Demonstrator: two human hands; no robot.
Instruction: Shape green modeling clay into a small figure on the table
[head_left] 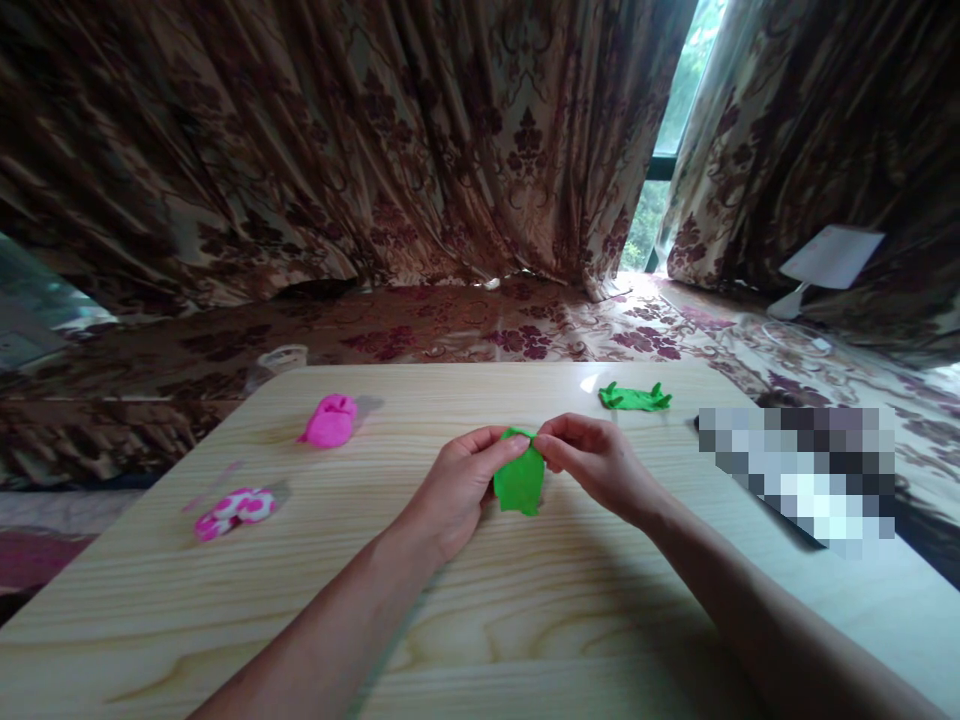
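A flat bright green piece of modelling clay [520, 480] hangs above the table, wider in the middle with an uneven lower edge. My left hand [469, 480] grips its upper left side, thumb lying across the front. At its top right corner, the fingertips of my right hand [589, 455] are pinched together on the edge. Beyond my right hand lies another green clay shape [636, 399] with small prongs at its corners. To the left are a pink clay shape [331, 421] with a hollow near its top and a pink-and-white clay piece [236, 512].
The pale wood-grain table [300, 600] spans the front. A dark flat object, mostly blurred out, lies at its right edge [802, 535]. Behind are a floral-covered ledge [450, 325], a white lamp [831, 258], a clear plastic container [277, 365] and patterned curtains [420, 130].
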